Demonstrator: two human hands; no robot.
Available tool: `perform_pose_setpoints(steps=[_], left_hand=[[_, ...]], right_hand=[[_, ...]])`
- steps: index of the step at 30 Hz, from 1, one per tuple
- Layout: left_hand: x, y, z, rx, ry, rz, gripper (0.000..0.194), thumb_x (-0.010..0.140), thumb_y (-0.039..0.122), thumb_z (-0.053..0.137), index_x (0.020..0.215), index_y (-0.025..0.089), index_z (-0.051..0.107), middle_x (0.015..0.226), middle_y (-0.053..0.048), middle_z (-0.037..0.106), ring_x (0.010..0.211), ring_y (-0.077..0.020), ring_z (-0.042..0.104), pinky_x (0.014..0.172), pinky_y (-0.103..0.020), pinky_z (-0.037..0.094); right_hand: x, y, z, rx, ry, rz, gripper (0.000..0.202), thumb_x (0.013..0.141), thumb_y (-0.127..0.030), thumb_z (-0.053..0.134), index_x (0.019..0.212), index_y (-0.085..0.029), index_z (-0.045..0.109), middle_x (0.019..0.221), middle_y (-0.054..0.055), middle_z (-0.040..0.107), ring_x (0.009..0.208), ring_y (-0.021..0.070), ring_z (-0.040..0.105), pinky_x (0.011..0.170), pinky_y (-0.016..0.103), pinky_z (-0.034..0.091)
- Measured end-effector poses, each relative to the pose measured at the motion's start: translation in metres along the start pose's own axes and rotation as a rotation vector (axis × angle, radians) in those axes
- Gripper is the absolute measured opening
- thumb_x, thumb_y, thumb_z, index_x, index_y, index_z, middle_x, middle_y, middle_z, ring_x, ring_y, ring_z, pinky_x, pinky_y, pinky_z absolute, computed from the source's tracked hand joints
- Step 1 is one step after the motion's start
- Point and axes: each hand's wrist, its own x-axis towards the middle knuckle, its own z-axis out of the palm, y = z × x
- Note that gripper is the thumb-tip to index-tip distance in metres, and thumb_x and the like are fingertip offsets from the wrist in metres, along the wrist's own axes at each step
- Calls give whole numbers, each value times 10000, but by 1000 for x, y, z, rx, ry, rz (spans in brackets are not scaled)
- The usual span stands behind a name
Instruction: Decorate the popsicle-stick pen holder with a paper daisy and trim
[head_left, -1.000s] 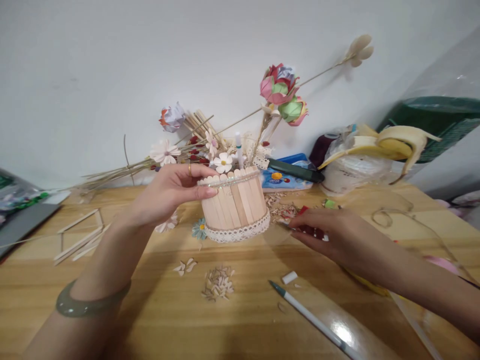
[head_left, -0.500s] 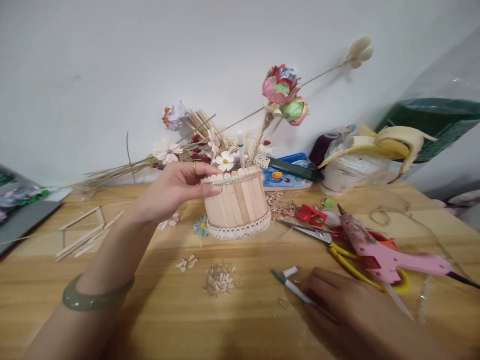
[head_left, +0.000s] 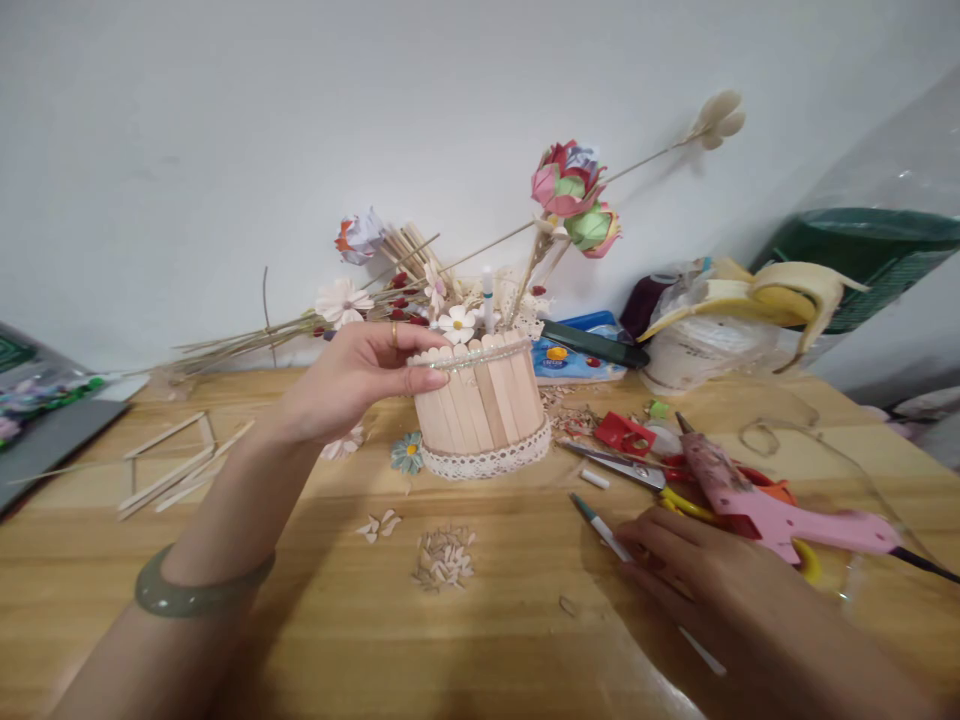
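My left hand [head_left: 382, 375] pinches the upper rim of a round pot made of craft sticks [head_left: 484, 400], thumb outside and fingers over the back. The pot stands slightly tilted, with white lace round its base and a glittery band near its top. My right hand [head_left: 686, 570], low on the right, is closed round a white marker pen [head_left: 609, 535] whose dark green end points up and left. A small white cap [head_left: 595, 479] lies on the table just beyond it. In front of the pot is a pile of wood slivers [head_left: 444, 558].
A pink glue gun [head_left: 787, 515] lies across yellow-handled scissors [head_left: 611, 462] at right. Paper flowers [head_left: 568, 180] and dried stems [head_left: 232, 340] are behind the pot. Thin stick frames [head_left: 169, 470] lie at left. A banana peel [head_left: 795, 300] tops a white container [head_left: 690, 345].
The white cap has parted from my right hand and lies nearer the scissors. My right hand and the marker pen have shifted up and right. My left hand keeps its pinch on the pot.
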Motion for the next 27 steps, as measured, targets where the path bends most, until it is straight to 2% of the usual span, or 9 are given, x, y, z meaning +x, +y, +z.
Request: perform_pose_setpoints(steps=[5, 8, 11, 13, 17, 22, 25, 27], left_hand=[[-1, 2, 0, 11, 36, 6, 165, 626, 144, 746, 772, 220, 734, 789, 12, 730, 716, -128, 649, 696, -245, 525], [-1, 3, 0, 12, 28, 0, 164, 630, 149, 745, 779, 215, 734, 795, 11, 729, 720, -126, 645, 701, -244, 521], [-1, 4, 0, -9, 11, -5, 156, 639, 135, 741, 773, 214, 736, 777, 23, 724, 700, -101, 635, 689, -213, 511], [-1, 5, 0, -20, 6, -5, 147, 643, 130, 739, 767, 209, 736, 766, 26, 721, 689, -93, 630, 678, -201, 507], [-1, 6, 1, -40, 9, -9, 151, 635, 115, 743, 762, 197, 735, 755, 24, 721, 683, -87, 625, 665, -187, 502], [-2, 7, 2, -70, 28, -26, 172, 616, 102, 749, 765, 185, 732, 736, 19, 720, 669, -88, 618, 658, -189, 498], [-3, 9, 3, -94, 21, -31, 166, 606, 112, 758, 754, 181, 729, 739, 10, 721, 672, -99, 619, 671, -210, 501], [-3, 10, 3, -92, 7, -36, 163, 606, 137, 765, 761, 173, 729, 766, -9, 726, 694, -117, 625, 685, -233, 504]], right_hand=[[2, -5, -6, 155, -110, 89, 284, 861, -325, 392, 914, -274, 666, 925, 23, 698, 833, 198, 657, 697, 323, 544], [9, -11, -5, 338, -162, 229, 274, 813, -396, 468, 941, -244, 656, 930, 42, 701, 837, 207, 662, 683, 308, 552], [15, -18, -2, 631, -192, 394, 382, 721, -450, 555, 992, -188, 616, 849, 75, 706, 795, 220, 672, 678, 305, 558], [18, -21, 0, 727, -184, 423, 413, 703, -460, 575, 998, -172, 591, 807, 82, 705, 753, 216, 678, 668, 304, 562], [19, -25, 2, 728, -141, 375, 387, 715, -460, 568, 972, -171, 582, 838, 100, 708, 772, 219, 683, 685, 304, 567], [19, -27, 3, 563, -70, 288, 249, 731, -390, 574, 892, -213, 639, 857, 58, 715, 806, 212, 679, 717, 308, 557], [18, -30, 3, 415, -54, 170, 154, 766, -336, 559, 814, -248, 674, 873, 21, 718, 807, 210, 676, 718, 312, 547], [19, -33, 4, 305, -42, 64, 200, 817, -311, 487, 824, -256, 679, 866, 13, 719, 778, 201, 676, 672, 302, 546]])
